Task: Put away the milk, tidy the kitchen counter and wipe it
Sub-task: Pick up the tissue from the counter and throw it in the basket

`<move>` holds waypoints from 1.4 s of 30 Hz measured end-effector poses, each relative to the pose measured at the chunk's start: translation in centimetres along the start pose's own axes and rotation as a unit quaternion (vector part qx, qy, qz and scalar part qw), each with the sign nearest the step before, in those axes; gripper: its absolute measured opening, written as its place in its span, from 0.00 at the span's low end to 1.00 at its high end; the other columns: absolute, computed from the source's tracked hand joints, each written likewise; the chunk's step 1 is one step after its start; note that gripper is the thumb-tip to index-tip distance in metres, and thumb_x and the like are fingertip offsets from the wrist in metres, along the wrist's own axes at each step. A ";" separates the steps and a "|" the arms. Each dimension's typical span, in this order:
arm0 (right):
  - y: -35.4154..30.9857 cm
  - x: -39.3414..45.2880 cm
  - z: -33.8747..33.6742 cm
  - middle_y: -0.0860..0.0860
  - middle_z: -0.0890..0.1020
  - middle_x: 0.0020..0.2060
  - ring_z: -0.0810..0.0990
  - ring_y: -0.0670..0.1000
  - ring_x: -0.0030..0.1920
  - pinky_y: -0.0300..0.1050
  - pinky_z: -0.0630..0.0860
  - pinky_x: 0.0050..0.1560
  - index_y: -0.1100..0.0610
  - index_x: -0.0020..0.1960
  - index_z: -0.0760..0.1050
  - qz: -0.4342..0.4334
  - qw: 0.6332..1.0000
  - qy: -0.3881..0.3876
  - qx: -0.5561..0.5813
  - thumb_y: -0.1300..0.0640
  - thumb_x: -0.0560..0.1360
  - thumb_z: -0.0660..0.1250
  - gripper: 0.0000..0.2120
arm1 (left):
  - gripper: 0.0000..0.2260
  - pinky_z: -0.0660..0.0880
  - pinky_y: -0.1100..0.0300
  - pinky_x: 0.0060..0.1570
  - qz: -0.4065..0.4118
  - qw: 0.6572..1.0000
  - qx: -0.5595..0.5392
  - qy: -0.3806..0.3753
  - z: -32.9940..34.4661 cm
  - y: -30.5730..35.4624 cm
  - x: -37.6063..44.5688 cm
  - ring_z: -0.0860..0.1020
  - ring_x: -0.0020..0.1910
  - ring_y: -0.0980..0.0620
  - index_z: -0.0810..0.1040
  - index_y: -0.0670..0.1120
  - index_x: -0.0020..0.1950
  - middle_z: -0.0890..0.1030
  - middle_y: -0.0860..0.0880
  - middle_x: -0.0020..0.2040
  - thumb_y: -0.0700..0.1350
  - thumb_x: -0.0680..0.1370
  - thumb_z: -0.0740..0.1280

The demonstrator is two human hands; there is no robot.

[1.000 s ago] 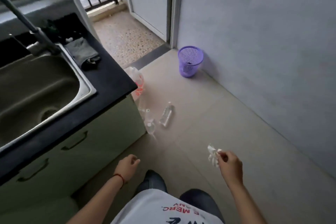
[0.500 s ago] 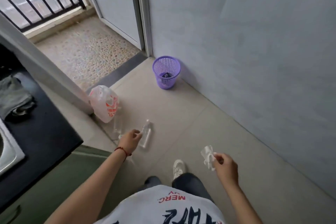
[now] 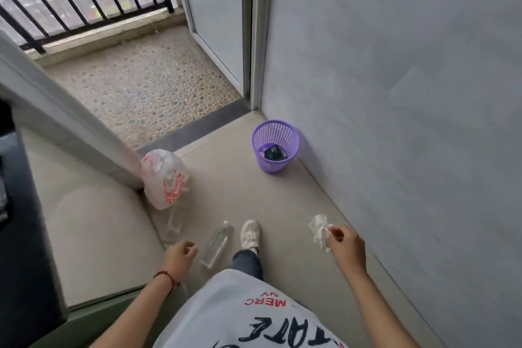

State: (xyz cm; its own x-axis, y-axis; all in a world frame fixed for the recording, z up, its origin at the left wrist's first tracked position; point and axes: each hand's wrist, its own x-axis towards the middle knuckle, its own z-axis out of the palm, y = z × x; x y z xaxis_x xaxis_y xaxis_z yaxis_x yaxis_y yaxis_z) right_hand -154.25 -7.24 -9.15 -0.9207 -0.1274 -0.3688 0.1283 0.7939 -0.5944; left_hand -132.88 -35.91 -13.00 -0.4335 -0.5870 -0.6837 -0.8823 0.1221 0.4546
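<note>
The right hand (image 3: 345, 246) pinches a crumpled white paper tissue (image 3: 319, 231) between thumb and fingertips, held in the air above the beige tiled floor (image 3: 282, 200), nearer the camera than the purple perforated plastic wastebasket (image 3: 275, 146) and close to the grey wall (image 3: 395, 93). That wastebasket stands on the floor against the wall, just beside the door frame, with a dark object lying in its bottom. The left hand (image 3: 180, 256) hangs with fingers loosely curled and holds nothing; a red string bracelet (image 3: 166, 277) circles its wrist. Left of the wastebasket, a white plastic bag with red print (image 3: 165, 179) sits against the foot of a grey pillar. Nearer than the bag, a clear plastic bottle (image 3: 216, 244) lies on its side on the floor, just beside a white sneaker (image 3: 250, 233). A second clear bottle (image 3: 173, 224) stands just below the bag. The black kitchen counter (image 3: 25, 234) shows only as an edge far left of the wastebasket. No milk shows in this view.
</note>
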 end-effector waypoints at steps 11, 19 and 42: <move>-8.5 14.3 -1.1 0.59 0.82 0.45 0.75 0.53 0.42 0.42 0.70 0.43 0.62 0.48 0.80 -0.008 0.999 -0.041 -0.024 0.63 0.72 0.66 0.06 | 0.16 0.71 0.58 0.53 0.078 0.997 -0.007 0.026 -3.8 21.2 10.7 0.77 0.55 0.43 0.73 0.41 0.61 0.79 0.40 0.58 0.47 0.78 0.61; -11.9 23.9 0.9 0.61 0.83 0.47 0.79 0.59 0.48 0.41 0.69 0.45 0.63 0.48 0.80 -0.023 0.990 -0.127 -0.063 0.67 0.70 0.65 0.09 | 0.14 0.69 0.60 0.51 0.032 0.992 -0.085 0.086 -2.8 25.7 12.4 0.77 0.55 0.44 0.75 0.40 0.60 0.80 0.40 0.56 0.46 0.78 0.62; -14.7 40.8 8.7 0.61 0.78 0.60 0.75 0.60 0.61 0.48 0.69 0.62 0.65 0.60 0.73 0.012 0.957 -0.252 -0.141 0.58 0.74 0.66 0.17 | 0.12 0.69 0.61 0.51 -0.161 0.960 -0.201 0.110 6.9 23.8 10.4 0.74 0.49 0.53 0.76 0.42 0.59 0.80 0.43 0.53 0.44 0.77 0.63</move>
State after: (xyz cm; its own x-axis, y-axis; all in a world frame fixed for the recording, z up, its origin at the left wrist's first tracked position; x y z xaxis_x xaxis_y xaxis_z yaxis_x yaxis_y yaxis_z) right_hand -190.47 -29.29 -21.72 -0.6149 -0.3214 -0.7201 -0.0230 0.9201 -0.3910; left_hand -159.65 -33.64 -13.22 -0.0620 -0.7021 -0.7094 -0.8024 -0.3876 0.4538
